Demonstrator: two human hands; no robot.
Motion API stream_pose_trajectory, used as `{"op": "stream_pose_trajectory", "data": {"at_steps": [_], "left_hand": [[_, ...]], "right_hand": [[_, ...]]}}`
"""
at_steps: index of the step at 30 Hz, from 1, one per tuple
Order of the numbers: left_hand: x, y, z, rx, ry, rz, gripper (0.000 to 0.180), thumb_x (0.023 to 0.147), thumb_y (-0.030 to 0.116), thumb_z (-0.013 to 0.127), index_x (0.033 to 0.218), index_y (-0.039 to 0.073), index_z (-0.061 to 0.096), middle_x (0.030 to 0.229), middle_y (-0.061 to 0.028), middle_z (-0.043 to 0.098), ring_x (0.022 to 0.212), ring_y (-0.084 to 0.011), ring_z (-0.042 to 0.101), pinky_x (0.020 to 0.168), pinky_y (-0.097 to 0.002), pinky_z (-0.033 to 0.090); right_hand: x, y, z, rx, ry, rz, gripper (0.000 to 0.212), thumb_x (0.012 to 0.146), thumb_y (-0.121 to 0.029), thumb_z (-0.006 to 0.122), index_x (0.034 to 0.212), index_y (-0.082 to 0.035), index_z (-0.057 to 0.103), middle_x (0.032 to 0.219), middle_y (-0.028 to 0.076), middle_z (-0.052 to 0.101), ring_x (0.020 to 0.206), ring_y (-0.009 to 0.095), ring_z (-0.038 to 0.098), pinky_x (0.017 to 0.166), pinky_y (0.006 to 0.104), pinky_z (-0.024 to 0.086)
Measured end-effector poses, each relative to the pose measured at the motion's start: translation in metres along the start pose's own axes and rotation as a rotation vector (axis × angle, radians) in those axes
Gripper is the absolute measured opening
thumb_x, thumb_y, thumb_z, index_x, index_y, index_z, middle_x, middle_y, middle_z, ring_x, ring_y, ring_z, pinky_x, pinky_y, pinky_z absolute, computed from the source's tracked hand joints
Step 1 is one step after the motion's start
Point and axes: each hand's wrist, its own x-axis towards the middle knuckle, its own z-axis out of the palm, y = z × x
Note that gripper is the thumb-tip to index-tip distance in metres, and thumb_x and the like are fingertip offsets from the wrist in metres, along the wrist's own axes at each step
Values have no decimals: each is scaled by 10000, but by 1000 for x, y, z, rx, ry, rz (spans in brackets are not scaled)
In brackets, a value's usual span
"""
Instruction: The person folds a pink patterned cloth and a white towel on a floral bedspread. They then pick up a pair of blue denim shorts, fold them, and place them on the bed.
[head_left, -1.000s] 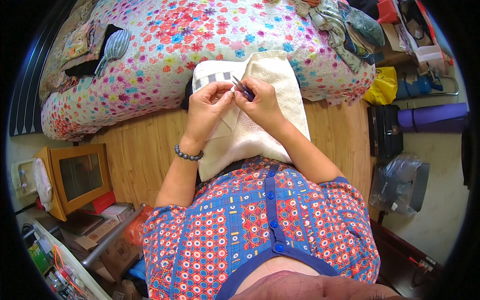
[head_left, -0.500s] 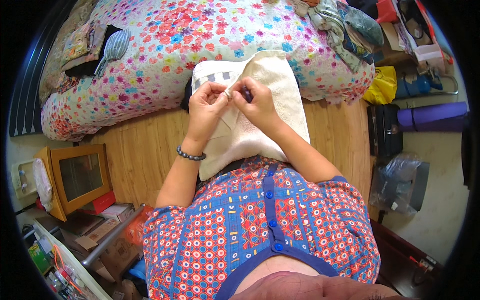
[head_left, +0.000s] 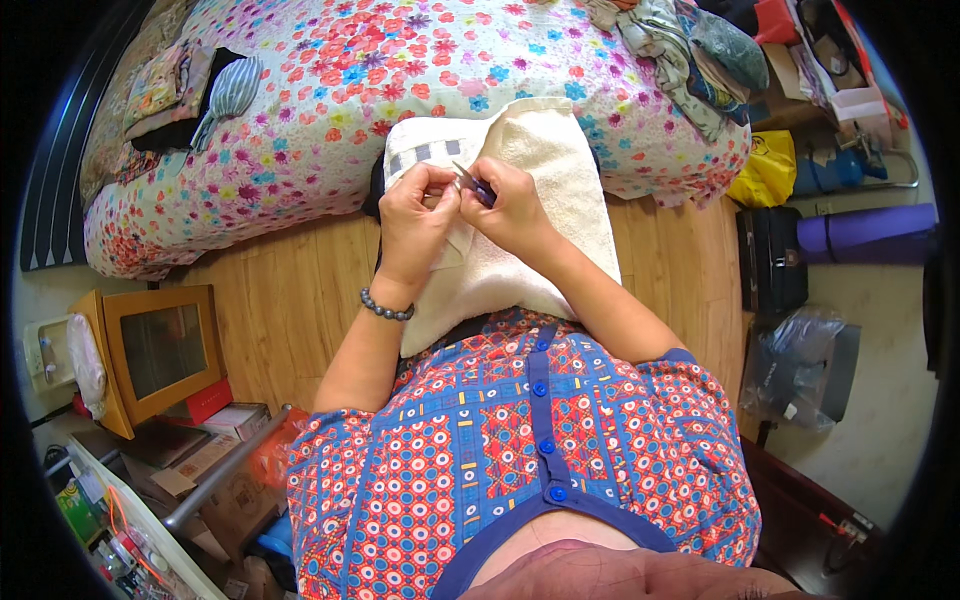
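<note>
A cream towel (head_left: 545, 240) lies spread over my lap, with a white part bearing grey squares at its far left. Over it, my right hand (head_left: 508, 205) is closed around small scissors (head_left: 484, 191) with dark purple handles. Their pointed metal blades stick out toward the left, close to the fingertips of my left hand (head_left: 415, 215). Those fingers are pinched together on a small whitish bit, too small to make out. A beaded bracelet circles my left wrist.
Ahead is a bed with a flowered cover (head_left: 400, 70), with folded clothes (head_left: 160, 95) at its left and a clothes pile (head_left: 665, 55) at its right. A wooden cabinet (head_left: 160, 350) stands left. On the right are a purple rolled mat (head_left: 865, 230) and a black case (head_left: 770, 260).
The scissors in my right hand have turned, so their blades now show between my hands. My left fingers have drawn slightly down and curled in. The towel has barely moved.
</note>
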Motion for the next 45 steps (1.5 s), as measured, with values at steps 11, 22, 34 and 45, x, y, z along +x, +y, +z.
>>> {"op": "stream_pose_trajectory", "data": {"at_steps": [11, 22, 34, 45], "left_hand": [[2, 2, -2, -564, -107, -247, 149, 893, 37, 595, 1017, -42, 622, 882, -70, 664, 753, -111, 628, 683, -226, 522], [8, -1, 3, -4, -6, 26, 71, 849, 47, 625, 862, -20, 605, 784, -18, 643, 679, -77, 608, 620, -230, 496], [3, -5, 2, -546, -83, -148, 184, 860, 15, 624, 1040, -28, 619, 954, -35, 644, 849, -74, 597, 775, -211, 500], [58, -34, -35, -419, 245, -70, 112, 849, 46, 658, 943, -16, 656, 849, -30, 656, 751, -72, 585, 697, -208, 470]], "right_hand": [[7, 6, -18, 881, -75, 566, 34, 808, -60, 625, 813, -44, 596, 661, -29, 552, 515, 23, 465, 447, 178, 346], [3, 0, -5, 191, -26, 171, 82, 795, -61, 625, 765, -27, 556, 642, -31, 483, 581, 33, 406, 514, 209, 356], [5, -8, -15, 716, -64, 489, 83, 865, -82, 620, 882, -3, 603, 699, -21, 552, 592, 31, 474, 515, 188, 382], [21, 61, -79, 35, 318, 405, 98, 852, -74, 608, 922, -14, 642, 625, -16, 527, 576, 59, 468, 509, 242, 389]]}}
